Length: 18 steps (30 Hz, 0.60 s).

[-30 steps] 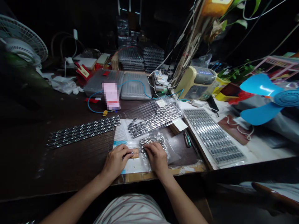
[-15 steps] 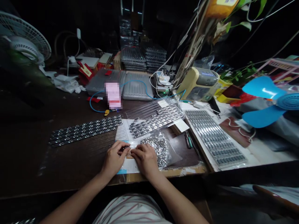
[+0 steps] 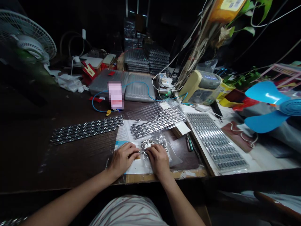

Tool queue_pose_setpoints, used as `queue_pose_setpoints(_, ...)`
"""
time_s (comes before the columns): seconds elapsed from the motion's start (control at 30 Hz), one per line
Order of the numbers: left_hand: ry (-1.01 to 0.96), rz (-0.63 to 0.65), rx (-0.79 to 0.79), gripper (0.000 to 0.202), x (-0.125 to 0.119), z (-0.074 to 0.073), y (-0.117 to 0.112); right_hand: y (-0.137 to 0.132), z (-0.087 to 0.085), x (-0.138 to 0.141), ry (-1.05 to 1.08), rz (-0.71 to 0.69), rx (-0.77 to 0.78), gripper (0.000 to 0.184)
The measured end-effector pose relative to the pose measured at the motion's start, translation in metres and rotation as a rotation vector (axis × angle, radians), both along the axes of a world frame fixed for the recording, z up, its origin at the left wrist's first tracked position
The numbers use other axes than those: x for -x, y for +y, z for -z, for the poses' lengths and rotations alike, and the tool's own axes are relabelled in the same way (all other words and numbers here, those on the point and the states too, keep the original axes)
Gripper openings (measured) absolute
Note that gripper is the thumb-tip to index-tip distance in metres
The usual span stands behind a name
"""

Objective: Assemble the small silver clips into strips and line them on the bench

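My left hand point(image 3: 124, 157) rests over a white sheet point(image 3: 138, 169) near the table's front edge, fingers curled together in a pinch. What it holds is hidden or too small to name. Just to the right, my right hand point(image 3: 160, 159) has its fingertips bunched at the left side of a heap of small shiny metal parts point(image 3: 164, 143) on clear plastic. Whether a part is between those fingers I cannot make out. Beyond the hands lies a clear ribbed tray point(image 3: 150, 117) partly filled with rows of dark and silver pieces. Similar filled rows point(image 3: 87, 129) lie to the left.
A filled tray point(image 3: 216, 141) lies on the right-hand surface, beside a green-handled tool point(image 3: 189, 142). Farther back are a phone-like blurred pink rectangle point(image 3: 115, 95), a blue cable point(image 3: 94, 105), stacked trays point(image 3: 136, 59) and a cream-coloured machine point(image 3: 199, 86). Fans stand left point(image 3: 30, 44) and right point(image 3: 265, 106).
My right hand has moved right, away from my left hand, to the metal parts. My left hand has turned slightly and its fingertips have shifted a little to the right.
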State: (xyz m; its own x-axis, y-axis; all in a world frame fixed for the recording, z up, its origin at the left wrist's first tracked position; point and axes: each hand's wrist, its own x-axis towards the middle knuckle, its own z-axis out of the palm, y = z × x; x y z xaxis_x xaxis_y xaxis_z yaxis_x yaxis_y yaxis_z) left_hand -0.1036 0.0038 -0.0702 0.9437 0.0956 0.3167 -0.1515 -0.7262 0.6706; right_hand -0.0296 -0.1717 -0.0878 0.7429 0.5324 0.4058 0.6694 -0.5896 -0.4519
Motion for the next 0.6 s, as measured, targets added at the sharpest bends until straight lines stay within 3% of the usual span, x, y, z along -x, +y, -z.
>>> queue_pose_setpoints(0.4, 0.022, 0.022, -0.065, 0.013, 0.0012, 0.0045, -0.0016, 0.0003, -0.0075, 0.0024, 0.077, 0.022, -0.092, 0.027)
queue_pose_setpoints(0.6, 0.011, 0.045, 0.006, 0.012, 0.0021, 0.0048, -0.0028, -0.0028, -0.007, 0.0005, 0.107, -0.025, -0.187, 0.025)
